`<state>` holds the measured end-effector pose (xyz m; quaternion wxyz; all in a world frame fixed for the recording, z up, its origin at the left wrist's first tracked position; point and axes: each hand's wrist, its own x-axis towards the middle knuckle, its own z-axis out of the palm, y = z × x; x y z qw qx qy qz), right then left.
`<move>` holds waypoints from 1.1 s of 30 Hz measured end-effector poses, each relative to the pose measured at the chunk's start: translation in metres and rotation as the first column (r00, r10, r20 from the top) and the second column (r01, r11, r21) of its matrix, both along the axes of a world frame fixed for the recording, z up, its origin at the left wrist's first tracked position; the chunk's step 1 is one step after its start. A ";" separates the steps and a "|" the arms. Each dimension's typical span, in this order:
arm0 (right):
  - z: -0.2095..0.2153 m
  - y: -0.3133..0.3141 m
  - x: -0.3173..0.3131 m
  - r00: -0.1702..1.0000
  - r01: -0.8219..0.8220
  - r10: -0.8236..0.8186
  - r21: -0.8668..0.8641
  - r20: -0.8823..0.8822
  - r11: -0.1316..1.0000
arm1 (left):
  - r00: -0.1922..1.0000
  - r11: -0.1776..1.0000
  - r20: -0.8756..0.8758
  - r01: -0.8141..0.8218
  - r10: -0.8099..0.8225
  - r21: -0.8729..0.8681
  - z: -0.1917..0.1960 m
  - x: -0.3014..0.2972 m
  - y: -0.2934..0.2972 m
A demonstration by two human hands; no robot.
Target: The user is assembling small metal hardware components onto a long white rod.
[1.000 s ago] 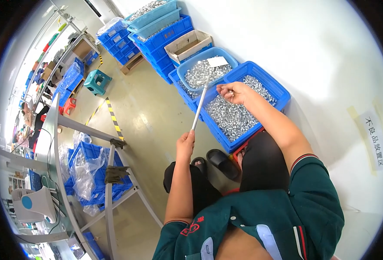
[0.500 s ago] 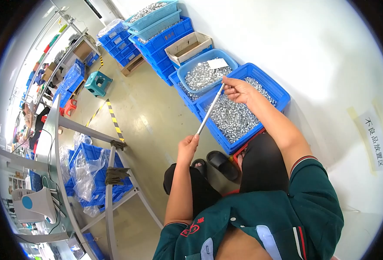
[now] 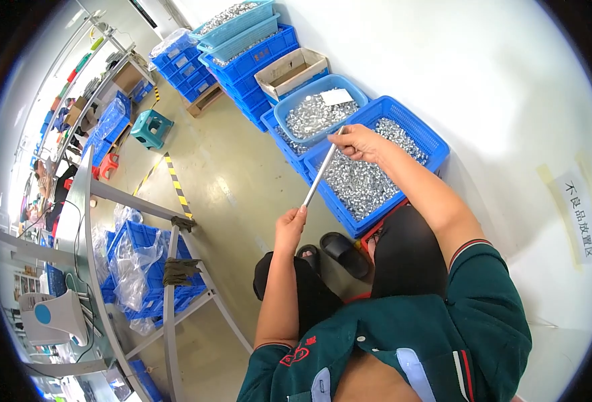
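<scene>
A slim silver metal rod (image 3: 320, 175) slants between my two hands in front of the big blue basket. My left hand (image 3: 290, 229) is closed round its lower near end. At the upper far end, the fingers of my right hand (image 3: 361, 143) pinch the rod, with a little of its tip showing past them. Below my right hand lies the blue basket (image 3: 436, 144), holding a heap of small shiny metal parts (image 3: 363, 184). Whether a small part sits under my right fingertips is hidden.
A lighter blue basin (image 3: 280, 115) of metal parts with a white card (image 3: 337, 96) adjoins the basket. Beyond it are an open carton (image 3: 276, 84) and stacked blue crates (image 3: 242, 77). A metal-framed table (image 3: 142, 199) stands left, a green stool (image 3: 152, 128) farther off.
My right hand has shifted down and left along the rod, closer to my left hand. My left hand and the rod's near end have barely moved.
</scene>
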<state>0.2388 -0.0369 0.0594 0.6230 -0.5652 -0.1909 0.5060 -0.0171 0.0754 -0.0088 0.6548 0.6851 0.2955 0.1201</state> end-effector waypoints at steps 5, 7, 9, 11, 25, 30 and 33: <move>-0.011 0.000 0.004 0.910 0.083 -0.084 -0.021 -0.407 0.996 | 0.995 0.995 -0.065 -0.076 0.071 -0.062 0.009 0.003 -0.002; -0.019 0.000 0.011 0.896 0.137 -0.150 -0.060 -0.418 0.989 | 0.996 0.986 -0.054 -0.082 0.074 -0.147 0.011 0.003 0.000; -0.026 -0.002 0.019 0.858 0.155 -0.144 -0.019 -0.493 0.988 | 0.996 0.985 -0.056 -0.079 0.071 -0.151 0.010 0.003 0.000; -0.024 -0.002 0.023 0.843 0.168 -0.135 0.017 -0.521 0.986 | 0.995 0.984 -0.059 -0.083 0.074 -0.155 0.010 0.002 0.000; -0.038 -0.001 0.024 0.788 0.401 -0.375 -0.055 -0.488 0.914 | 0.996 0.964 -0.080 -0.065 0.046 -0.258 0.021 0.001 0.000; -0.027 -0.006 0.021 0.861 0.255 -0.205 0.046 -0.465 0.966 | 0.993 0.975 -0.093 -0.086 0.068 -0.207 0.017 0.000 0.002; -0.028 -0.007 0.024 0.860 0.256 -0.193 0.072 -0.471 0.964 | 0.995 0.987 -0.081 -0.075 0.064 -0.143 0.014 0.001 -0.001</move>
